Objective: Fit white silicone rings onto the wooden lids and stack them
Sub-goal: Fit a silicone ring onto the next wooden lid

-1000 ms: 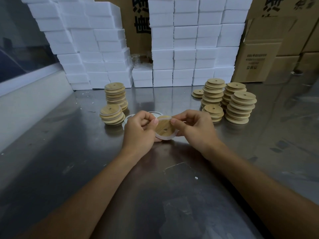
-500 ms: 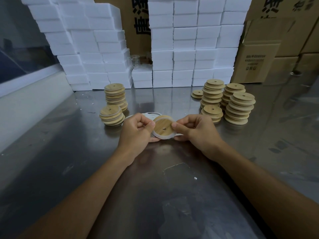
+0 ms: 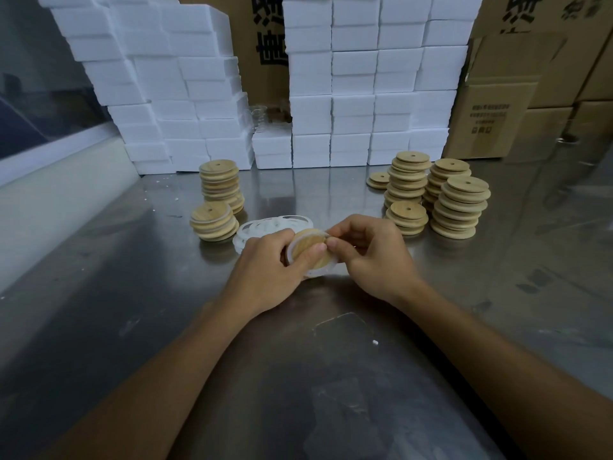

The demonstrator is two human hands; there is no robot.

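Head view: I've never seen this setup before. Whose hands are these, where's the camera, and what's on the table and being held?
There is no machine: a person works bare-handed, and the single camera sits on their head, looking down and forward. The left hand and right hand together hold one wooden lid with a white ring partly round its edge. Loose rings lie just behind on the metal table. Lid stacks stand to the left and right. White boxes and cartons stand at the back.
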